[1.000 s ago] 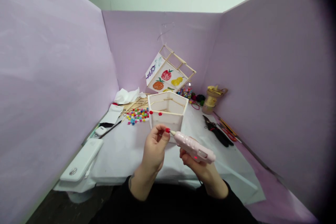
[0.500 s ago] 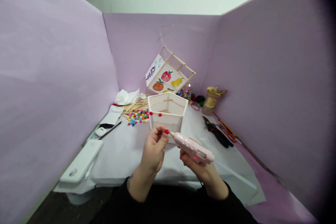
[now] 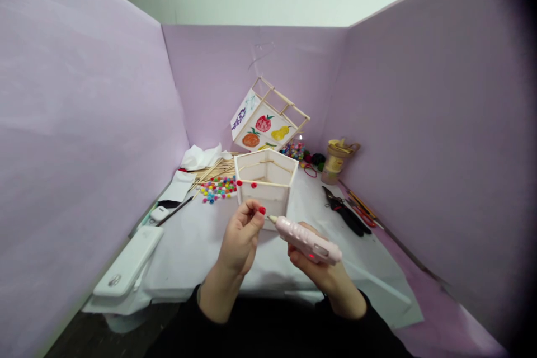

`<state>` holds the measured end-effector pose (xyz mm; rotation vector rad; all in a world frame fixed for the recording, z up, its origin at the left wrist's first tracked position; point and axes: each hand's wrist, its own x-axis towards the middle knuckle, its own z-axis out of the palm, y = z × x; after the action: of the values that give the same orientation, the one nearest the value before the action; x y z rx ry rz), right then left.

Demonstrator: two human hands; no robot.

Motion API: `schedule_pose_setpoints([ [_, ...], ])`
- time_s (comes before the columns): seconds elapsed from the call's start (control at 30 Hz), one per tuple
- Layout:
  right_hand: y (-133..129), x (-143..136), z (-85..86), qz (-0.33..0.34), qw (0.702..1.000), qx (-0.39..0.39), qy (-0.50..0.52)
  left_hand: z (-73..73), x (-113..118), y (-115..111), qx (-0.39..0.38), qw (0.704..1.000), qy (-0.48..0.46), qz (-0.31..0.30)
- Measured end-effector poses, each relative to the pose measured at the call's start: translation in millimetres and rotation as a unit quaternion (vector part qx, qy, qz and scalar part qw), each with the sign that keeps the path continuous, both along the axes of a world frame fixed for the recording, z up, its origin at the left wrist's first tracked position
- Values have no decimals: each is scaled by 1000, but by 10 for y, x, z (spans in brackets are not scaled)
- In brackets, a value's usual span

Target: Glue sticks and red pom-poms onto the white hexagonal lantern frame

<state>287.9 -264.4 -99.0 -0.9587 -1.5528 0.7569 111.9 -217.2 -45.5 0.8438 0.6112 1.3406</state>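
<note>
Between the thumb and forefinger of my left hand (image 3: 240, 232) is a small red pompom (image 3: 262, 210). My right hand (image 3: 312, 265) is wrapped round a pale pink hot glue gun (image 3: 308, 239) with a red light lit on its side. The gun's nozzle points left, a small gap away from the pompom. Just behind both hands stands a white, many-sided box frame (image 3: 265, 194) edged with wooden sticks, its top open. Two red pompoms (image 3: 254, 185) sit on its front upper edge. My left fingers hide part of its lower front.
Loose coloured pompoms (image 3: 218, 187) and wooden sticks (image 3: 213, 170) lie left of the box. A fruit-painted lantern frame (image 3: 271, 117) leans tilted behind it. Black-handled pliers (image 3: 348, 213) lie right, near a jar (image 3: 334, 162). A white case (image 3: 128, 262) rests at front left. Purple panels enclose the table.
My left hand has drawn slightly left with the red pompom, opening a gap to the glue gun's nozzle, which was touching or nearly touching it. The view has shifted a little.
</note>
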Motion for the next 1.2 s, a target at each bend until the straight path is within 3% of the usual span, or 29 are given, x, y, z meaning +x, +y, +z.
schedule_pose_setpoints([
  [0.13,-23,-11,-45,74,984,-37,156,-54,-32,71,54,996,58,29],
  [0.2,5,-24,-67,83,968,-47,234,-84,-40,117,138,974,155,93],
  [0.27,77,-23,-86,66,956,-29,286,-94,-29,173,265,898,282,208],
  [0.33,179,1,-114,38,941,-9,337,-82,6,237,392,770,387,323],
  [0.4,283,47,-167,7,926,1,377,-61,61,305,470,649,452,393],
  [0.43,329,73,-203,-8,920,3,392,-52,92,336,487,607,475,411],
  [0.5,400,123,-288,-36,909,1,414,-44,147,392,495,558,510,428],
  [0.7,483,187,-452,-71,890,-16,449,-77,191,483,471,529,559,431],
  [0.93,494,188,-427,-57,885,-26,460,-71,179,529,451,501,588,446],
  [1.2,483,187,-414,-52,886,-27,460,-83,212,553,437,497,602,446],
])
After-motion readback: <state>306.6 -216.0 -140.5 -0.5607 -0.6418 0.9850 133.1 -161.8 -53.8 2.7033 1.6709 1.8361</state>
